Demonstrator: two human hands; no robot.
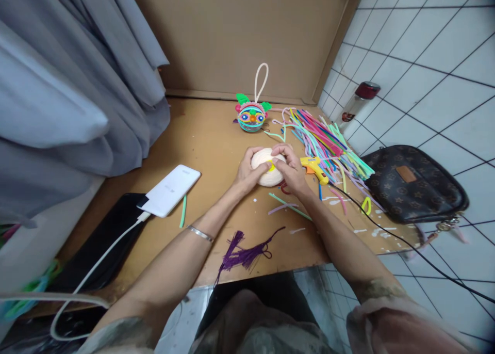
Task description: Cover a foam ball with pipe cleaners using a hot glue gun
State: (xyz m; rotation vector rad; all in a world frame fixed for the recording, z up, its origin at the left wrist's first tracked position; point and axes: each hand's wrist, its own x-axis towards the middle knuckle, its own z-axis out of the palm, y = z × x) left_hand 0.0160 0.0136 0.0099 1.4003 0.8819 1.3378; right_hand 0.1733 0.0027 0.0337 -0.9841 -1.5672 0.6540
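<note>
Both of my hands hold a round cream-coloured, cord-wound ball (pixel 266 177) above the middle of the table. My left hand (pixel 247 169) wraps its left side, and my right hand (pixel 291 168) grips the right side. The thumbs press on a small yellow piece (pixel 271 165) at the ball's face. Just right of my right hand lies a yellow glue gun (pixel 317 169). Behind the ball stands a colourful lion-head ornament (pixel 251 118) with green ears and a white loop on top. A purple tassel (pixel 245 256) lies near the front edge.
A heap of coloured pipe cleaners (pixel 320 137) spreads at the right, beside a brown patterned bag (pixel 417 183) and a jar with a red lid (pixel 359 103). On the left, a white power bank (pixel 172 189) with a cable rests partly on a black object (pixel 112 240). A grey curtain (pixel 77 75) hangs there.
</note>
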